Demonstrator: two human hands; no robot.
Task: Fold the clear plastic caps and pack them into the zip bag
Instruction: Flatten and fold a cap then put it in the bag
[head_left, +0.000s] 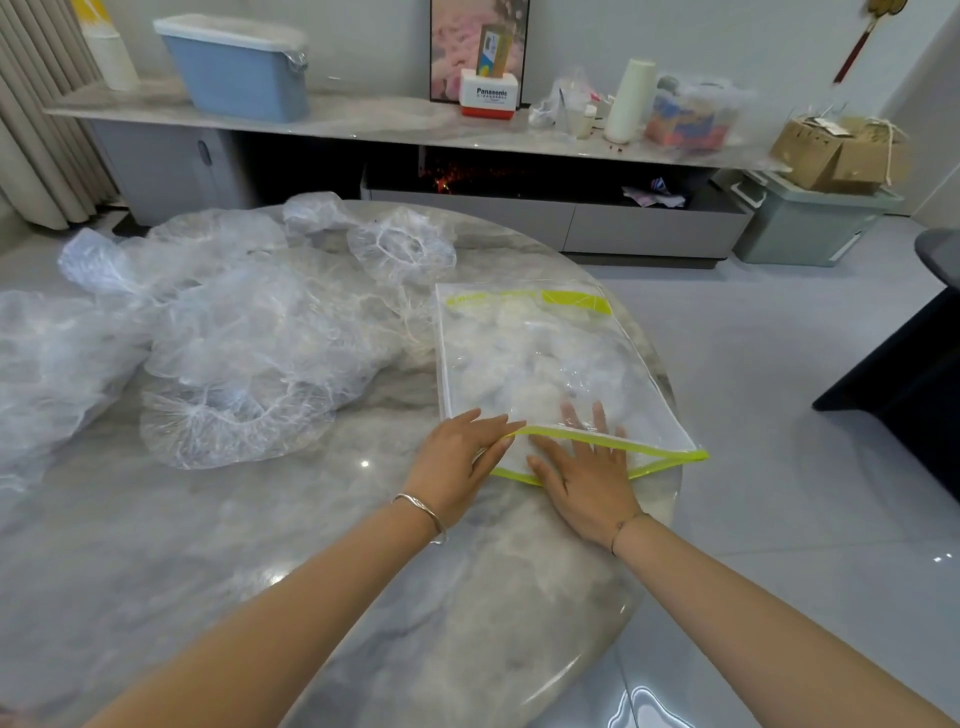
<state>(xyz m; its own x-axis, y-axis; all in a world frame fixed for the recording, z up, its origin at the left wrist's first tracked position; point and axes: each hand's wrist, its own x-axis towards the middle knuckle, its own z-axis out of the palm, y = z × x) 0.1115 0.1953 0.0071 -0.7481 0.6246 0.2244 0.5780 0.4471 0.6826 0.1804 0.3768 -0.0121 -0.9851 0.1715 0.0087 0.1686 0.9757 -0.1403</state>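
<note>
Packing partly done, plenty left.
Some packed caps (524, 379) sit inside the zip bag (582, 338). The right hand (582, 480) reaches flat into its mouth and the left hand (457, 462) pinches the lip. Loose caps (249, 332) are heaped left of the bag.

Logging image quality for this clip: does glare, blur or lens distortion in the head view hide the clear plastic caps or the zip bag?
Head view: small glare spots on the glossy grey marble table; wide-angle bows the long far shelf, its right-end clutter blurred; crumpled clear plastic caps and yellow-edged clear zip bag are readable.
</note>
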